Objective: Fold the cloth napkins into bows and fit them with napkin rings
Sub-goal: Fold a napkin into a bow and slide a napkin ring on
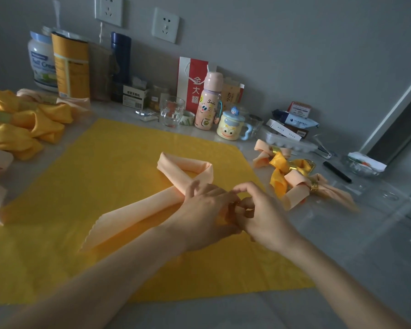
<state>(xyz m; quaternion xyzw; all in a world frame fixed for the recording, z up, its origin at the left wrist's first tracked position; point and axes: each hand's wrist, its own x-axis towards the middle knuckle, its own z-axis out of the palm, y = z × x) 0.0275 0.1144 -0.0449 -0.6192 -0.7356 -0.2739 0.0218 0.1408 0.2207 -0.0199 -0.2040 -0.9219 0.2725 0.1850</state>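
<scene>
A peach napkin (152, 205) folded into a long band lies on a spread yellow cloth (86, 176), looped at its far end with one tail running toward the near left. My left hand (207, 210) and my right hand (254, 207) meet where the band crosses. Both have curled fingers pinching the fabric there. A small gold glint shows between the fingers; whether it is a ring I cannot tell. Finished bows with gold rings (314, 186) lie to the right.
Yellow and peach bows (24, 124) are piled at the left. Along the wall stand cans (70, 67), a glass (171, 111), a pink bottle (209, 103), a cartoon mug (230, 125) and boxes. A black pen (337, 171) and a glass dish (363, 166) lie at the right.
</scene>
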